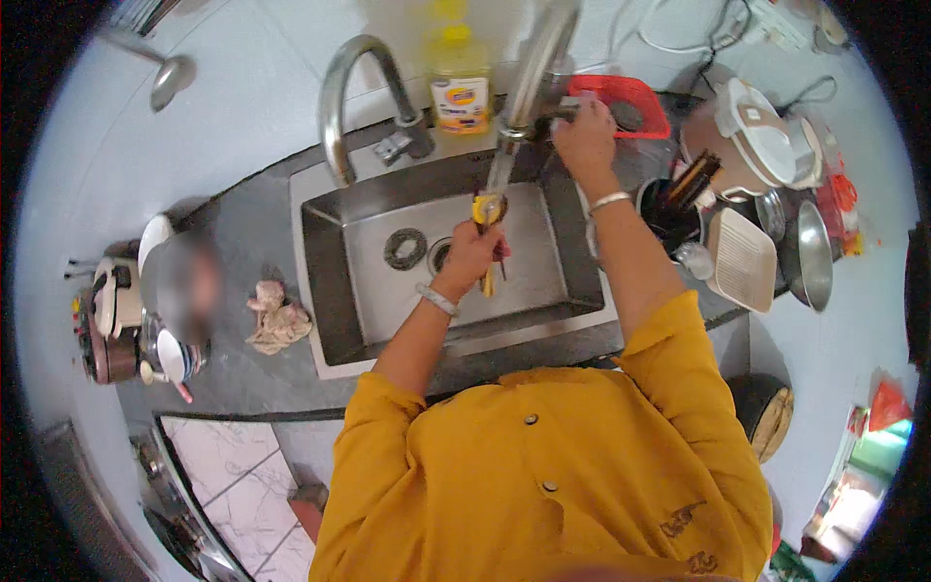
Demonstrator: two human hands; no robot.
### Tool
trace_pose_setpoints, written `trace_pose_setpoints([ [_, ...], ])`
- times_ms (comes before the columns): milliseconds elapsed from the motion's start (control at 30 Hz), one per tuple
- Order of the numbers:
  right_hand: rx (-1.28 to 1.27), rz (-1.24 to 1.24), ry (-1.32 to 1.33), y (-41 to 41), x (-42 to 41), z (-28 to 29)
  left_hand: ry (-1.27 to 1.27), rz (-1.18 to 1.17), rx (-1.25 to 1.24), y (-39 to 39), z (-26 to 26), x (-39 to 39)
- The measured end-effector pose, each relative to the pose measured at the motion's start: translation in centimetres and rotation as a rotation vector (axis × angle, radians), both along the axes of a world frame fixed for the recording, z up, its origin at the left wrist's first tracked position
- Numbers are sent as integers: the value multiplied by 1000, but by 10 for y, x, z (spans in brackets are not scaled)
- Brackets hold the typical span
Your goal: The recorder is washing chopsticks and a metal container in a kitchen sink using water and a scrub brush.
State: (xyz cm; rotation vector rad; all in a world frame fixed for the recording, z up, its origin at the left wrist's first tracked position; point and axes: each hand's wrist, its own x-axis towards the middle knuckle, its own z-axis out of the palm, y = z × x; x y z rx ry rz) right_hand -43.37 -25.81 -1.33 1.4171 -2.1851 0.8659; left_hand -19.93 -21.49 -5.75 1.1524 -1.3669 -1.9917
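Observation:
My left hand (469,254) is closed on a slim bundle of utensils with yellow parts (489,209), held upright over the steel sink (465,320). Water (502,169) from the right-hand faucet (534,73) runs onto their top; what exactly they are cannot be told. My right hand (585,138) is at the faucet's handle (564,113), behind the sink's right back corner. A dark ring-shaped scourer (405,249) lies on the sink floor, left of the drain (440,254), which my left hand partly hides.
A second faucet (334,109) and a yellow detergent bottle (460,94) stand behind the sink. A crumpled cloth (276,320) lies left. To the right are a red basket (658,116), a dark utensil holder (658,218), a beige ridged tray (742,262), a metal bowl (811,254) and a rice cooker (709,138).

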Motion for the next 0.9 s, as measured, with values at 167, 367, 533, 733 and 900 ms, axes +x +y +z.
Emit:
trace_pose_setpoints([
  [167, 70, 50, -204, 15, 18, 12, 60, 58, 20, 2, -11, 3],
  [367, 408, -8, -117, 26, -3, -26, 90, 41, -23, 7, -12, 4],
  [533, 353, 0, -53, 37, 15, -29, 45, 125, -285, 16, -1, 15],
  [733, 249, 644, -1019, 94, 89, -38, -79, 229, -239, 25, 12, 19],
  [900, 604, 686, -1780, 123, 102, -16, 197, 49, -2, 44, 45, 16],
])
